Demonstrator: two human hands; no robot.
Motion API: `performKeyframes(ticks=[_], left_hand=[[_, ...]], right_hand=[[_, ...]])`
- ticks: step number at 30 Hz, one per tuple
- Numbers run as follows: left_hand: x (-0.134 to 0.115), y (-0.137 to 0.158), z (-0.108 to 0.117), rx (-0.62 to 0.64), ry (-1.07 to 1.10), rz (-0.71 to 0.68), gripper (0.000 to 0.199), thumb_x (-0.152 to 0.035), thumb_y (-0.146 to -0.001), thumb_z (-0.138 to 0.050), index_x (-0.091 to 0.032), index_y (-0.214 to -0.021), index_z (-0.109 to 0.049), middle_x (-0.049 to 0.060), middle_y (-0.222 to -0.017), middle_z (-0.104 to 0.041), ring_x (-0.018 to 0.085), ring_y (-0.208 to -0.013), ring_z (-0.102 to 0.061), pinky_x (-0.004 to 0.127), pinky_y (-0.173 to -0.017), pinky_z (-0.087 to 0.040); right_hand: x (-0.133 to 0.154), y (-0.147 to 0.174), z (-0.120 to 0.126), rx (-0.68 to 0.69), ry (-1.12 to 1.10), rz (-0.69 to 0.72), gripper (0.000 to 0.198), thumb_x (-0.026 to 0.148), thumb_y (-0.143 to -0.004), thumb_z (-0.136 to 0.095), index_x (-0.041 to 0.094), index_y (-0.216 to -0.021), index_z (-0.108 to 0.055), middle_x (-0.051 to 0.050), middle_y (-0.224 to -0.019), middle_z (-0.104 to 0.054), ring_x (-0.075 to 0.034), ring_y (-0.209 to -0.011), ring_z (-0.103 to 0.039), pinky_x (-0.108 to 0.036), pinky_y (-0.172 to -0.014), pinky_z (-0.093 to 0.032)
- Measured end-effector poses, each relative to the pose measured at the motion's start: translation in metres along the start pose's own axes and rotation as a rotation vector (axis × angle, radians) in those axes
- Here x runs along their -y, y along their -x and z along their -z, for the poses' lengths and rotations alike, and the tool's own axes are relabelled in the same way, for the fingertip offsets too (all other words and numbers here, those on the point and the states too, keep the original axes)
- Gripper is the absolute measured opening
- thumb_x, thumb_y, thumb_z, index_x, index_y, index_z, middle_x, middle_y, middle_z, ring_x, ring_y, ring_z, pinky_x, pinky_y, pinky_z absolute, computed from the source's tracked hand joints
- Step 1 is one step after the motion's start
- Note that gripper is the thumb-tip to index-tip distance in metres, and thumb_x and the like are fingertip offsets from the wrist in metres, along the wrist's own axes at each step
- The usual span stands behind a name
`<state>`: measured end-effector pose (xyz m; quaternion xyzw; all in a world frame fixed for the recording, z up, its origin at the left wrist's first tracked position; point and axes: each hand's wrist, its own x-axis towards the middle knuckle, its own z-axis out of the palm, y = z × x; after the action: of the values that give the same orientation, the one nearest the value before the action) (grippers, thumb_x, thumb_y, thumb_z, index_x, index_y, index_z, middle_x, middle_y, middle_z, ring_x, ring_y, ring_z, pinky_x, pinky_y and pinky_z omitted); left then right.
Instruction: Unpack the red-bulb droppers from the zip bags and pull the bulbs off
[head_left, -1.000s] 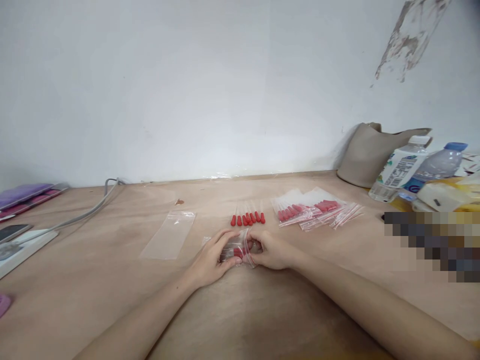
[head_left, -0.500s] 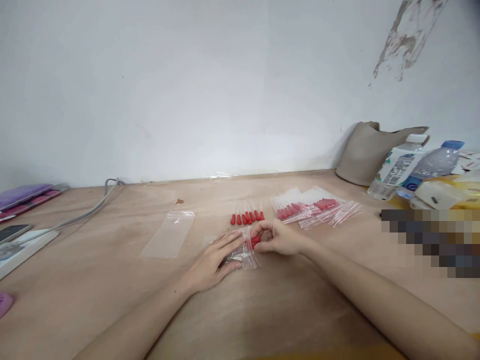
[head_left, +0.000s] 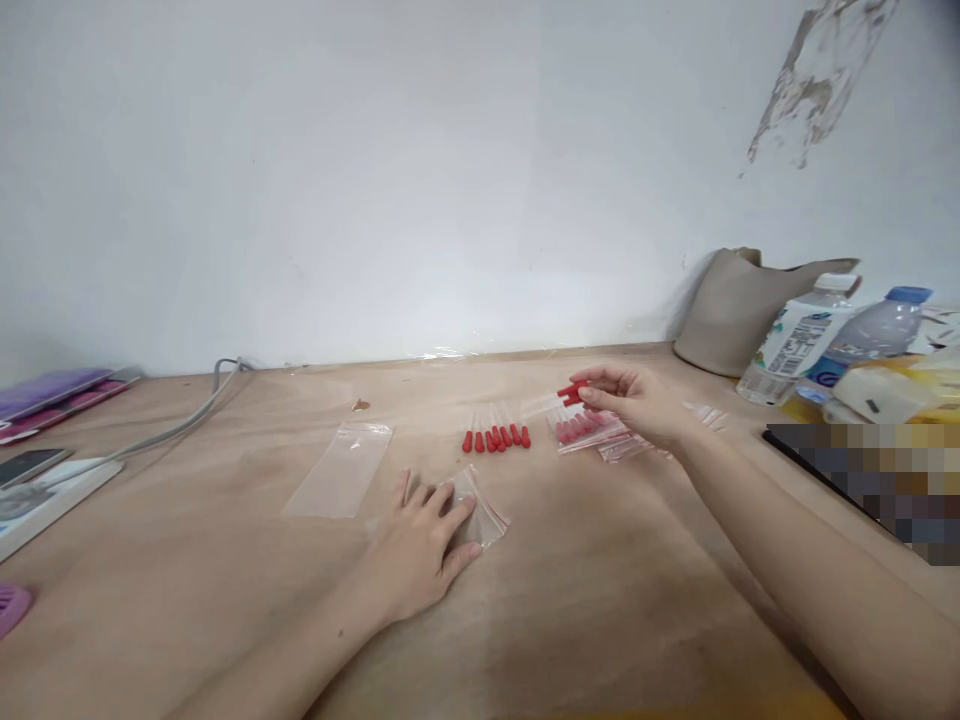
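Your right hand (head_left: 626,402), pinched shut on red-bulbed droppers (head_left: 572,392), count unclear, partly hides the filled bags (head_left: 589,435); your left hand (head_left: 424,540), fingers spread, rests on one clear bag (head_left: 489,522). Beyond: about seven loose droppers (head_left: 491,439); two bottles (head_left: 799,340) far right.

- No wording legible.
- White label (head_left: 804,338) on the white-capped bottle (head_left: 795,345), right of frame: dark print, too small.
- Blue label (head_left: 828,372) on the blue-capped bottle (head_left: 879,326), far right: unreadable ring-like mark.
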<state>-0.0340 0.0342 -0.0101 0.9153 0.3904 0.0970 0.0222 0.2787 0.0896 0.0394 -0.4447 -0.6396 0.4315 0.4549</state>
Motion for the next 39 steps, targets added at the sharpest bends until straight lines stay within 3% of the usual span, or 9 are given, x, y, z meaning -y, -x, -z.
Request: performKeyframes(ticks=[5, 8, 11, 15, 18, 24, 29, 34, 39], left_hand=[[-0.007, -0.004, 0.005, -0.152, -0.04, 0.094, 0.04, -0.05, -0.084, -0.041, -0.02, -0.102, -0.059, 0.01, -0.104, -0.058, 0.029, -0.102, -0.051, 0.057, -0.099, -0.024], [0.002, -0.009, -0.003, -0.172, 0.081, -0.003, 0.035, -0.038, -0.089, -0.037, -0.022, -0.116, -0.051, 0.008, -0.125, -0.049, 0.024, -0.119, -0.041, 0.047, -0.104, -0.025], [0.012, -0.011, -0.012, -0.035, 0.146, -0.054, 0.042, -0.038, -0.09, -0.034, -0.026, -0.13, -0.038, 0.006, -0.139, -0.034, 0.022, -0.13, -0.026, 0.045, -0.107, -0.022], [0.016, -0.01, -0.019, 0.055, 0.141, 0.025, 0.049, -0.044, -0.09, -0.032, -0.029, -0.137, -0.023, 0.005, -0.145, -0.018, 0.025, -0.134, -0.014, 0.051, -0.107, -0.014], [0.014, -0.011, -0.02, 0.021, 0.158, 0.128, 0.048, -0.044, -0.091, -0.03, -0.028, -0.135, -0.028, 0.005, -0.144, -0.021, 0.024, -0.133, -0.015, 0.05, -0.107, -0.013], [0.02, -0.013, -0.011, -0.226, 0.261, 0.399, 0.038, -0.037, -0.088, -0.035, -0.021, -0.12, -0.048, 0.008, -0.127, -0.047, 0.022, -0.117, -0.044, 0.038, -0.097, -0.035], [0.036, -0.01, -0.005, -0.218, 0.206, 0.542, 0.039, -0.041, -0.076, -0.051, -0.018, -0.107, -0.048, 0.005, -0.09, -0.058, 0.022, -0.087, -0.056, 0.037, -0.076, -0.044], [0.041, -0.014, -0.006, -0.168, 0.351, 0.551, 0.038, -0.042, -0.075, -0.05, -0.02, -0.106, -0.043, -0.003, -0.071, -0.052, 0.016, -0.064, -0.054, 0.028, -0.06, -0.043], [0.087, -0.01, 0.013, -0.503, 0.311, 0.654, 0.047, -0.044, -0.074, -0.052, -0.023, -0.113, -0.036, -0.002, -0.078, -0.05, 0.013, -0.056, -0.054, 0.026, -0.052, -0.043]], right_hand=[[-0.023, -0.011, -0.035, -0.387, 0.406, 0.415, 0.022, 0.028, -0.082, -0.051, 0.021, -0.1, -0.061, -0.005, -0.099, -0.065, -0.018, -0.091, -0.06, -0.037, -0.084, -0.046], [-0.044, -0.018, -0.059, -0.299, 0.701, 0.564, 0.026, 0.019, -0.086, -0.043, 0.022, -0.106, -0.059, -0.006, -0.101, -0.064, -0.018, -0.093, -0.056, -0.035, -0.084, -0.045], [-0.059, -0.027, -0.072, -0.172, 0.927, 0.667, 0.032, 0.01, -0.086, -0.038, 0.017, -0.111, -0.057, -0.009, -0.109, -0.06, -0.019, -0.095, -0.052, -0.034, -0.086, -0.043], [-0.067, -0.033, -0.08, -0.072, 1.128, 0.685, 0.029, 0.011, -0.086, -0.039, 0.013, -0.108, -0.058, -0.012, -0.103, -0.061, -0.02, -0.09, -0.051, -0.032, -0.083, -0.043], [-0.066, -0.032, -0.085, -0.016, 1.163, 0.66, 0.026, 0.016, -0.087, -0.04, 0.016, -0.105, -0.059, -0.01, -0.097, -0.061, -0.02, -0.088, -0.051, -0.031, -0.079, -0.043], [-0.046, -0.019, -0.071, -0.208, 1.12, 0.498, 0.026, 0.028, -0.086, -0.043, 0.018, -0.103, -0.061, -0.009, -0.103, -0.059, -0.02, -0.092, -0.051, -0.031, -0.081, -0.039], [-0.023, -0.011, -0.025, -0.496, 1.356, -0.044, 0.029, 0.035, -0.08, -0.049, 0.017, -0.097, -0.064, -0.014, -0.1, -0.06, -0.031, -0.099, -0.048, -0.043, -0.079, -0.034], [-0.02, -0.01, -0.003, -0.373, 1.277, -0.405, 0.043, 0.053, -0.071, -0.051, 0.016, -0.089, -0.065, -0.014, -0.094, -0.062, -0.032, -0.094, -0.053, -0.04, -0.074, -0.036], [-0.024, -0.013, -0.008, -0.325, 1.287, -0.467, 0.038, 0.045, -0.076, -0.046, 0.014, -0.089, -0.065, -0.016, -0.091, -0.063, -0.03, -0.093, -0.056, -0.04, -0.076, -0.036]])
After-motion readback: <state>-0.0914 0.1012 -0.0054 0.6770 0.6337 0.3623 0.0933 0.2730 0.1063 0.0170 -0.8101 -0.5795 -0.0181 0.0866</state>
